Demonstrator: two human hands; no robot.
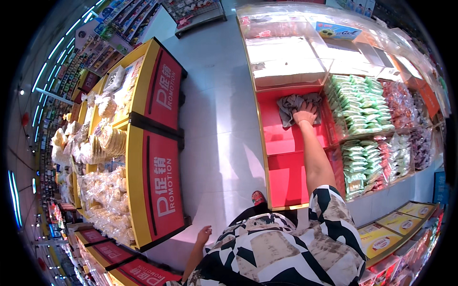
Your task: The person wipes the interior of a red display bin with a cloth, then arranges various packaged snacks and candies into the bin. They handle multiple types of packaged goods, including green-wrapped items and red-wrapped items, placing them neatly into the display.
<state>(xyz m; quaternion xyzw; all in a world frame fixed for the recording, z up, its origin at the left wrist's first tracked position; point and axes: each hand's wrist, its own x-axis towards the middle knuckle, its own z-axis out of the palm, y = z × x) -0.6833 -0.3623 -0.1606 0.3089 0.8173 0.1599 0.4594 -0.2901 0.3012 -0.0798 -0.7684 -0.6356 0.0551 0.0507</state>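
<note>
Inside the red display bin point(276, 141), grey cloth point(288, 104) appears soft, light; best gathered by a fold. Right hand point(305, 116): grip splayed flat upon it. Left hand point(204, 234): grip cannot be determined.

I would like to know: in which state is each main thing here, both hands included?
Grey cloth: crumpled
Right hand: spread over the cloth
Left hand: lowered, away from the goods
Red compartment: open-topped, cloth inside
Green packets: sealed, stacked in rows
Bagged goods: heaped, in clear wrapping
</note>
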